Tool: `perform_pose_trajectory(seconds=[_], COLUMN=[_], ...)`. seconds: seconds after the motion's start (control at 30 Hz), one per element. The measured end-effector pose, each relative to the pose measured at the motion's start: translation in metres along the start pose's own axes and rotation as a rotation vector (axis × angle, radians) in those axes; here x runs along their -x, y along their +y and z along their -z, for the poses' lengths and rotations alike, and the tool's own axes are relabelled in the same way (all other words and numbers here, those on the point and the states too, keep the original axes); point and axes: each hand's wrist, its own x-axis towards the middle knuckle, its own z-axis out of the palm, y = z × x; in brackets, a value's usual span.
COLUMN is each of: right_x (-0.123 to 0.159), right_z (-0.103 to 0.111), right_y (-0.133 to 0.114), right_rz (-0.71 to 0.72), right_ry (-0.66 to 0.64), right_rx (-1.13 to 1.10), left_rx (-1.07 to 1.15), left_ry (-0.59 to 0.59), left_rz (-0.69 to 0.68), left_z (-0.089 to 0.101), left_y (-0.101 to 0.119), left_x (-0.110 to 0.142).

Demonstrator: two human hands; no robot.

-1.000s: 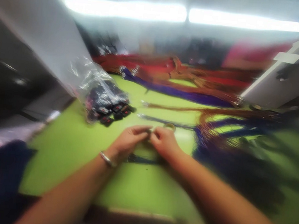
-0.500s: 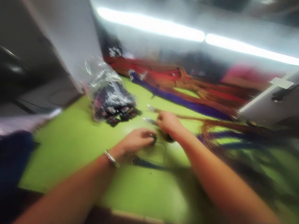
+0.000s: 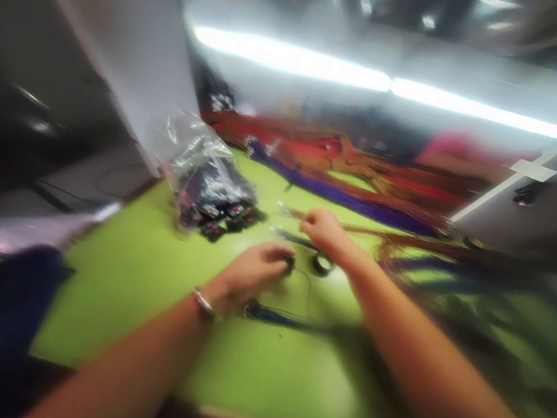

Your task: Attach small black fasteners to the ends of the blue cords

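My left hand [image 3: 256, 270], with a bangle at the wrist, pinches a small black connector [image 3: 290, 262]. A thin dark wire [image 3: 308, 286] curves down beside it. To the right and slightly farther off, my right hand [image 3: 325, 231] has its fingers closed over brown wires [image 3: 361, 231], close to their shiny tips. Exactly how many strands it grips is blurred. Under that hand, a dark wire bundle [image 3: 295, 238] points left, and a roll of black tape [image 3: 322, 264] sits by the wrist. Nearer me lies a bundle of blue wires [image 3: 276, 315].
A clear plastic bag [image 3: 212, 171] spills black connectors [image 3: 221, 221] onto the green table [image 3: 148, 295]. Red and orange wire bundles [image 3: 310, 147] and a purple bundle [image 3: 345, 198] lie along the back. More dark wires [image 3: 472, 271] cover the right. Tube lights [image 3: 295, 60] hang above.
The whole view has shifted slightly down and right. My right hand sits a little farther from the tape roll, which shows more clearly. My left hand keeps the connector.
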Motion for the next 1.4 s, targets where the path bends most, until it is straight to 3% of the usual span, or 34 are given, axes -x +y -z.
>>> perform_pose_trajectory(seconds=[0.17,0.37,0.67,1.17,1.4], right_x=[0.052,0.089,0.086,0.087,0.086], right_z=[0.010,0.002,-0.009,-0.007,-0.005], right_y=[-0.007,-0.003,0.004,0.001,0.001], right_rz=[0.041,0.049,0.055,0.012,-0.021], right_ry=[0.137,0.127,0.047,0.015,-0.033], right_rx=[-0.191,-0.383,-0.333,-0.243,-0.213], left_rx=[0.224,0.257,0.284,0.253,0.062], left_ry=[0.070,0.075,0.074,0.018,0.047], left_rz=[-0.002,0.074,0.078,0.089,-0.019], left_z=[-0.006,-0.009,-0.004,-0.001,-0.003], left_y=[0.008,0.003,-0.002,-0.006,-0.008], left_x=[0.001,-0.001,-0.006,-0.007,-0.005])
